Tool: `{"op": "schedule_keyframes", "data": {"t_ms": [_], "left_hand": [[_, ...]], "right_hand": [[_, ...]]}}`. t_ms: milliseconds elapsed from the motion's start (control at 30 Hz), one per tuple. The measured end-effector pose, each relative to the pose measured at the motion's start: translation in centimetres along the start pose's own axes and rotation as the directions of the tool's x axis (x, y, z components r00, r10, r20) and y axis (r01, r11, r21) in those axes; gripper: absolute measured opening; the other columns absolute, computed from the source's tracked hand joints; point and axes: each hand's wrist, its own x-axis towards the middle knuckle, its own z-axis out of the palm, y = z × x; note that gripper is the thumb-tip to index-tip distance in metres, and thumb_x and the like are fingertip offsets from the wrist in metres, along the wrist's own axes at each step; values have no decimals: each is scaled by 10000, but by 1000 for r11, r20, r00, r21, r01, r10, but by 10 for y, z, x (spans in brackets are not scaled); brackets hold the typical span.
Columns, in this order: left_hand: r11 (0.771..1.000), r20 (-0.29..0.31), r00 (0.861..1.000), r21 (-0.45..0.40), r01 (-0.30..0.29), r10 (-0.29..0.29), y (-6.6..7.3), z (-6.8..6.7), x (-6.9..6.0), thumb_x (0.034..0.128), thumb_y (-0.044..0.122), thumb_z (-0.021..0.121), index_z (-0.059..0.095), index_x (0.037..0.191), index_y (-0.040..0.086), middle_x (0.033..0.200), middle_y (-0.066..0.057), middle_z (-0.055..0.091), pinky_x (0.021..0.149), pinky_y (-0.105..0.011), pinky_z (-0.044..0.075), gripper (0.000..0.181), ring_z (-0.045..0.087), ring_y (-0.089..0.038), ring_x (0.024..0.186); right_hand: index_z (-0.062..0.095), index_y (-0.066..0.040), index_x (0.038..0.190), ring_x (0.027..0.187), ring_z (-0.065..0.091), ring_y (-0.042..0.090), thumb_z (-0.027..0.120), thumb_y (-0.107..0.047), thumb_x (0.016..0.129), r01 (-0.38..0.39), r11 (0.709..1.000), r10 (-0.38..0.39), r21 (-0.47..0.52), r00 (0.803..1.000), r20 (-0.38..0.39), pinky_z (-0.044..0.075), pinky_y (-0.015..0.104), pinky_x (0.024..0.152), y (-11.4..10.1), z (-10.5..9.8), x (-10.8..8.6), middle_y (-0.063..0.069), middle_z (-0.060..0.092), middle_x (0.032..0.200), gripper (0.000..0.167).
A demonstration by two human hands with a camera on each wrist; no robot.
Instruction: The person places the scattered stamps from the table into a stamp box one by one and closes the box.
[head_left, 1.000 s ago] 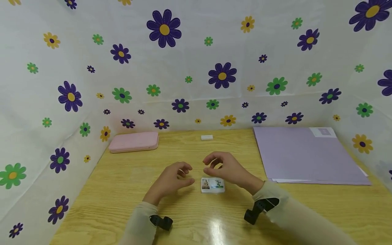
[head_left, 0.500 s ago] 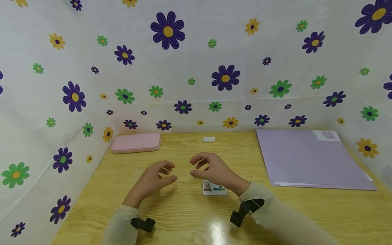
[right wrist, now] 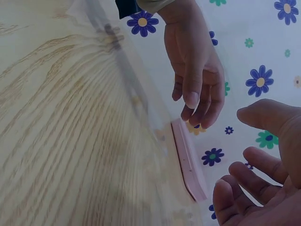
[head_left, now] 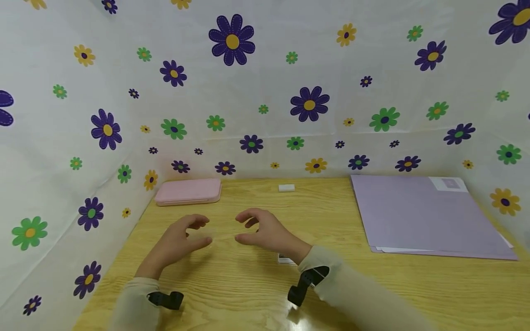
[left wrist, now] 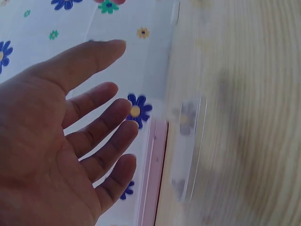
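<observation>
My left hand (head_left: pixel 175 241) hovers above the table with relaxed, slightly bent fingers and an empty palm. Facing it, a short gap away, is my right hand (head_left: pixel 267 232), also holding nothing, its thumb apart from the fingers. A white-edged card (head_left: pixel 285 259) lies on the table, mostly hidden by the right wrist. In the left wrist view a clear, flat, thin-edged object (left wrist: pixel 188 150) rests on the wood beside my left hand (left wrist: pixel 70 136). The right wrist view shows both the left hand (right wrist: pixel 195 70) and the right hand (right wrist: pixel 270 174) with loose fingers.
A pink case (head_left: pixel 188 191) lies at the back left of the wooden table (head_left: pixel 232 294). A small white block (head_left: pixel 286 188) sits at the back middle. At the right is a purple folder (head_left: pixel 418 216) with papers under it. Flower-print cloth (head_left: pixel 265 69) surrounds the table.
Both hands have moved left over the table, away from the card, and remain empty. The right wrist now covers most of the card, which showed fully between the hands earlier.
</observation>
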Motion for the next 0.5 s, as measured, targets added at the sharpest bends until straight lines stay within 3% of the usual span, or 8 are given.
{"op": "schedule_keyframes", "data": {"t_ms": [233,500], "left_hand": [[1000,-2,1000,21,-8,8,-22,-16,-8,873,328,771,558,1336,113,1313,-106,581,947,-598,413,553,502,-334,1216],[1000,63,998,14,1,-2,-41,-23,-10,847,337,795,511,1394,85,1367,-148,531,965,-629,381,666,451,-386,1248]], "right_hand": [[608,-114,1262,1155,526,319,784,-233,851,-29,1000,29,2,999,13,483,347,868,2,21,13,26,585,1251,463],[577,-106,1315,1170,513,320,779,-222,855,-42,999,42,-28,999,21,474,325,872,6,38,24,95,550,1330,515]]}}
